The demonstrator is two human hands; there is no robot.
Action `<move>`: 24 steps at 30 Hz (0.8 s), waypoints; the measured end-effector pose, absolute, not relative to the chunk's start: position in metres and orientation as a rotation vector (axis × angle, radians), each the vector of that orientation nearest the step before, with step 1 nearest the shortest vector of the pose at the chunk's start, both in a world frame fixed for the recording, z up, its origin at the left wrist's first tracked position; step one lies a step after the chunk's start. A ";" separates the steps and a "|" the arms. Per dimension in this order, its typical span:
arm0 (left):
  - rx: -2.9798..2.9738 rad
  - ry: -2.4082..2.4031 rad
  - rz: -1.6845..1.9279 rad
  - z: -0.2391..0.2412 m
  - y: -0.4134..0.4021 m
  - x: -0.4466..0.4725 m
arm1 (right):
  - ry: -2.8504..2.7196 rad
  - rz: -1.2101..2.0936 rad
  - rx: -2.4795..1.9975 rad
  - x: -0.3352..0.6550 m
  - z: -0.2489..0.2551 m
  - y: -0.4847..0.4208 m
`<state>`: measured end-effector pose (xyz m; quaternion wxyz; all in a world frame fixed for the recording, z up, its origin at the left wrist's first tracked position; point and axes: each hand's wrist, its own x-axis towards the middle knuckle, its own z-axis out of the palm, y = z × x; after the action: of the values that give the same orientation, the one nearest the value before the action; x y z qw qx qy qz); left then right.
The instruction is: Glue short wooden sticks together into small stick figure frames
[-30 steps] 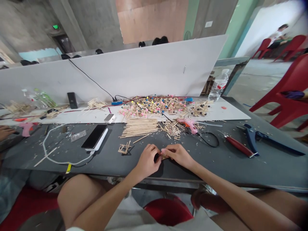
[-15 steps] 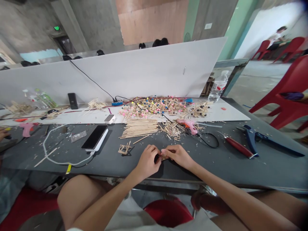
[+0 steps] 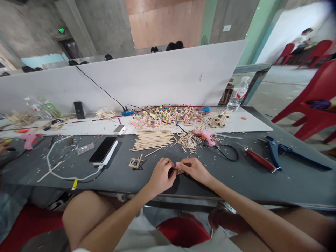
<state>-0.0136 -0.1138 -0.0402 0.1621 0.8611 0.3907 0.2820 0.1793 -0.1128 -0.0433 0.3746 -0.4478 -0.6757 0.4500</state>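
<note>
My left hand (image 3: 160, 175) and my right hand (image 3: 193, 168) meet at the near edge of the grey table (image 3: 262, 182), fingers pinched together on a small wooden stick piece (image 3: 179, 170) between them. Most of the piece is hidden by my fingers. A small stick frame (image 3: 135, 161) lies just left of my left hand. A bundle of long wooden sticks (image 3: 152, 139) lies beyond my hands, with short cut sticks (image 3: 187, 140) to its right.
A pink glue gun (image 3: 206, 136) and its black cord lie beyond my right hand. Red-handled cutters (image 3: 259, 159) and blue pliers (image 3: 275, 150) sit to the right. A phone (image 3: 103, 149) with white cable lies to the left. A pile of finished stick pieces (image 3: 178, 116) backs onto a white board. Another person's hand (image 3: 4, 146) shows at far left.
My hands stay pinched on the small stick piece with hardly any movement. The other person's hand at far left has drawn back toward the frame edge.
</note>
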 end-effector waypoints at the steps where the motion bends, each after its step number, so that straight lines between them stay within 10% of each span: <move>1: 2.441 1.114 0.813 -0.040 -0.113 -0.014 | -1.725 1.163 -1.143 0.179 -0.044 -0.113; 24: 2.394 1.155 0.756 -0.036 -0.106 -0.008 | -1.746 1.136 -1.156 0.180 -0.046 -0.112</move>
<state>-0.0080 -0.1059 -0.0358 0.1880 0.8509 0.4104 0.2688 0.1805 -0.1124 -0.0457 0.3707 -0.4508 -0.6806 0.4428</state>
